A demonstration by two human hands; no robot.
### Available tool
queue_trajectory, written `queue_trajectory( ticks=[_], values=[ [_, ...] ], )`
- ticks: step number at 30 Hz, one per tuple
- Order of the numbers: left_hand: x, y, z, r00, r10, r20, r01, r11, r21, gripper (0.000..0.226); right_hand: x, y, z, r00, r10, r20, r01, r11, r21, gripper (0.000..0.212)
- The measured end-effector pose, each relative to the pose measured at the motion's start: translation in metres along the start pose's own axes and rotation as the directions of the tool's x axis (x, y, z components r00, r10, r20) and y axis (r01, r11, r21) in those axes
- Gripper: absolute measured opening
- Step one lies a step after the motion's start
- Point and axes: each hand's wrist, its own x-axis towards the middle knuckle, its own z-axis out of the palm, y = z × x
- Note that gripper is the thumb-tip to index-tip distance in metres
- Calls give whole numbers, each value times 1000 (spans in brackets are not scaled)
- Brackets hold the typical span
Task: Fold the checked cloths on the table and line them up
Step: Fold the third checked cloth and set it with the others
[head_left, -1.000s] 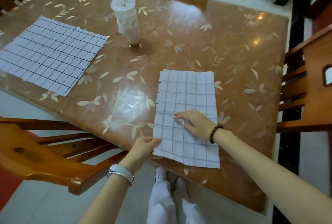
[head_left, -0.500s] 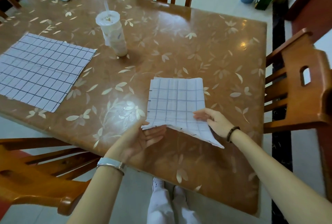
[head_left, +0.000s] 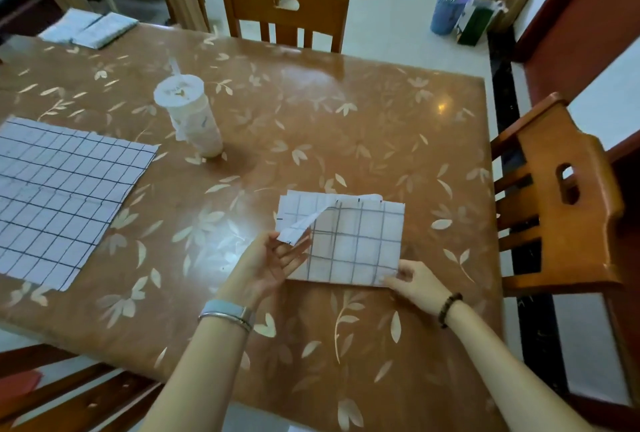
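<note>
L hand (head_left: 270,260) under folded cloth (head_left: 360,244) flap | R hand (head_left: 414,281) pinches corner

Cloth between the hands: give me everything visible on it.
The folded checked cloth is thin white fabric with a dark grid, doubled into a rough rectangle lying on the table. Its layers are misaligned: a paler under-layer shows along the far and left sides, and the top layer's left corner is curled up. That lifted corner rests on the straight fingers of the left hand, which is palm up. The right hand pinches the near right corner. Nothing else touches it.
</note>
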Motion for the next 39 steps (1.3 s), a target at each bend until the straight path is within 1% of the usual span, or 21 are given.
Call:
queue_trajectory(
  ticks=[1, 3, 4, 5, 7, 9, 11, 13, 14, 17, 22, 25, 28, 31, 32, 33, 34, 36, 37, 38, 39],
  values=[
    [5, 2, 2, 1000, 10, -14, -9, 1000, 27, 28, 3, -1, 2, 998, 2, -62, -3, 1000, -19, 8],
    [13, 5, 4, 994, 75, -79, -66, 991, 117, 32, 11, 2, 4, 984, 21, -178, -34, 997, -75, 19],
    [18, 6, 3, 983, 134, -127, -109, 977, 184, 35, 14, 2, 5, 975, 36, -219, -55, 995, -80, 19],
    [20, 6, 2, 964, 197, -176, -148, 954, 259, 35, 19, 3, 6, 966, 44, -254, -66, 995, -79, 18],
    [26, 4, -6, 919, 307, -248, -190, 894, 405, 25, 25, 1, 8, 951, 66, -302, -91, 993, -69, 12],
    [31, -2, -16, 877, 417, -240, -237, 808, 539, 16, 32, -3, 9, 943, 77, -324, -115, 988, -103, 12],
    [34, -7, -25, 831, 525, -183, -275, 675, 685, 8, 39, -6, 9, 944, 85, -318, -138, 980, -147, 16],
    [36, -10, -30, 794, 592, -141, -285, 566, 774, 10, 43, -11, 9, 949, 96, -300, -155, 972, -177, 19],
    [38, -11, -32, 788, 602, -125, -285, 538, 793, 13, 46, -11, 9, 951, 101, -293, -160, 969, -186, 20],
    [42, -11, -36, 808, 584, -73, -287, 499, 818, 22, 49, -14, 8, 950, 120, -289, -187, 958, -217, 26],
    [46, -8, -40, 822, 568, -45, -262, 446, 856, 18, 51, -16, 7, 938, 182, -295, -244, 951, -189, 24],
    [49, -8, -43, 812, 583, -35, -259, 412, 874, 16, 51, -15, 10, 915, 200, -349, -275, 944, -181, 27],
    [50, -10, -45, 794, 607, -33, -254, 380, 889, 15, 51, -15, 13, 901, 199, -385, -284, 942, -178, 21],
    [49, -12, -47, 773, 634, -35, -258, 364, 895, 14, 53, -14, 14, 895, 192, -403, -296, 931, -212, 24],
    [49, -13, -47, 760, 650, -17, -266, 335, 904, 13, 54, -13, 14, 894, 194, -403, -300, 929, -217, 25],
    [50, -14, -48, 737, 676, 22, -280, 275, 920, 14, 55, -13, 14, 892, 201, -405, -307, 926, -218, 25],
    [50, -15, -48, 702, 707, 86, -296, 180, 938, 16, 56, -11, 14, 890, 206, -406, -313, 924, -218, 25],
    [53, -18, -45, 609, 739, 287, -365, -61, 929, 20, 57, -11, 15, 889, 199, -413, -313, 922, -229, 26],
    [58, -19, -42, 557, 719, 416, -417, -191, 889, 21, 57, -12, 15, 886, 201, -418, -317, 920, -231, 26],
    [63, -20, -38, 515, 668, 536, -458, -314, 832, 23, 56, -14, 16, 884, 200, -423, -319, 919, -232, 26],
    [69, -22, -33, 495, 595, 634, -479, -421, 770, 28, 55, -15, 16, 880, 205, -428, -327, 915, -235, 25]
  ],
)
